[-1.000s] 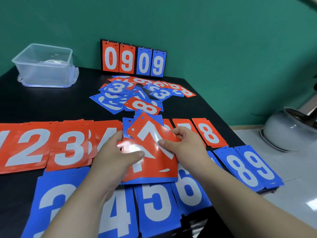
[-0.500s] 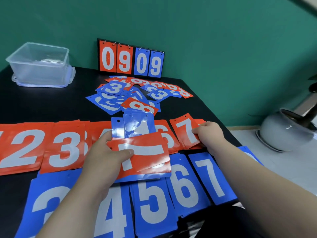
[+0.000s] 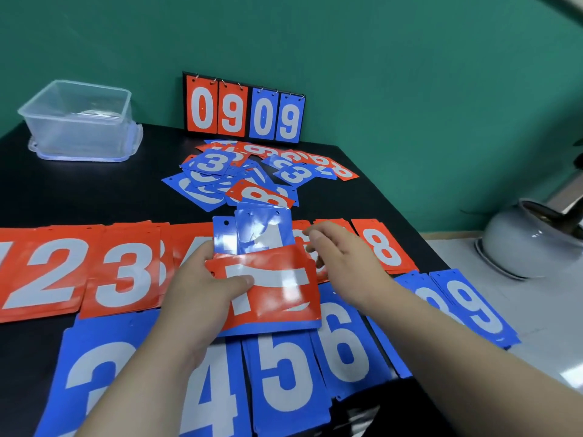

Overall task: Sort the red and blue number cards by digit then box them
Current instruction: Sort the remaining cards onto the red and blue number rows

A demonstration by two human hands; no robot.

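On the black table [image 3: 94,190] a clear plastic box [image 3: 79,121] stands far left; sorted red cards [image 3: 126,272] run in a row, blue cards [image 3: 284,373] in a nearer row; the left hand [image 3: 202,288] pinches a fanned bundle [image 3: 277,285], red card uppermost, thumb across it; far behind lies an unsorted heap [image 3: 252,175]; the right hand [image 3: 344,260] hovers over the red row, fingers loosely spread, holding nothing.

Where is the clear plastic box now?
Head view: the clear plastic box sits far left on the black table, left of the upright 0909 scoreboard.
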